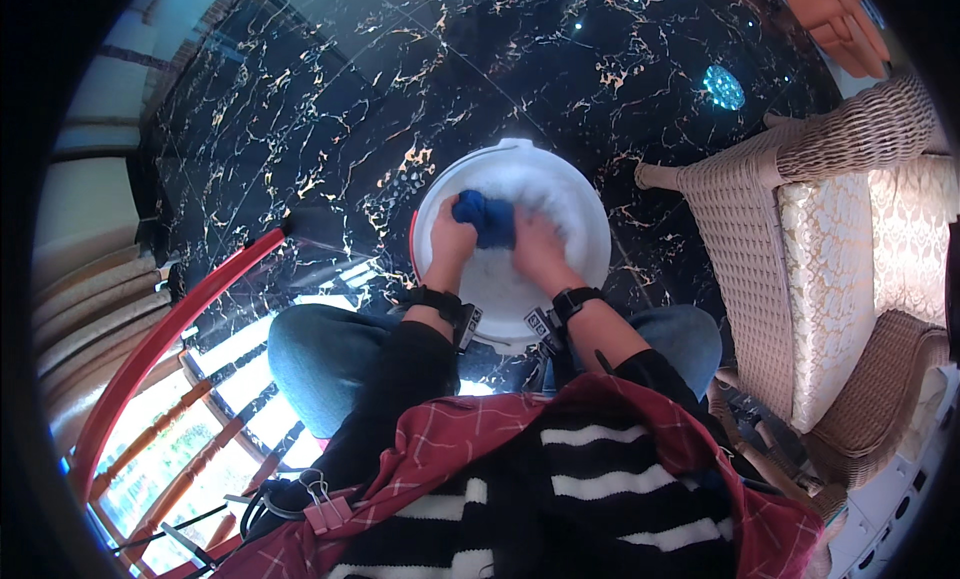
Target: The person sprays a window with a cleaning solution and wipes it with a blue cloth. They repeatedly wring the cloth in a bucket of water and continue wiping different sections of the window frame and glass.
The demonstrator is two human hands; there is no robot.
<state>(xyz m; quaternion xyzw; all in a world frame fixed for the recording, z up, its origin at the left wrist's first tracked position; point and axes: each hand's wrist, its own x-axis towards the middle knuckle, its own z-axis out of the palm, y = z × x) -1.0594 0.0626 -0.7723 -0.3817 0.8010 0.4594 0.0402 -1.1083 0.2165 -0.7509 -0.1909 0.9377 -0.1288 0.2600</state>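
A round white bucket (480, 309) with foamy suds stands on the floor between my knees. Over the suds, near the middle of the bucket, my left hand (453, 238) grips the left end of a bunched blue cloth (491, 223). At the cloth's right end is my right hand (538, 249), blurred, with its fingers closed on the fabric. Both wrists wear black straps with small marked blocks.
A wicker chair (727, 241) with a patterned cushion (825, 294) stands at the right. The floor (337, 114) is dark veined marble. At the left run a red curved rail (172, 339) and wooden balusters (157, 436). An orange object (836, 24) lies at the upper right.
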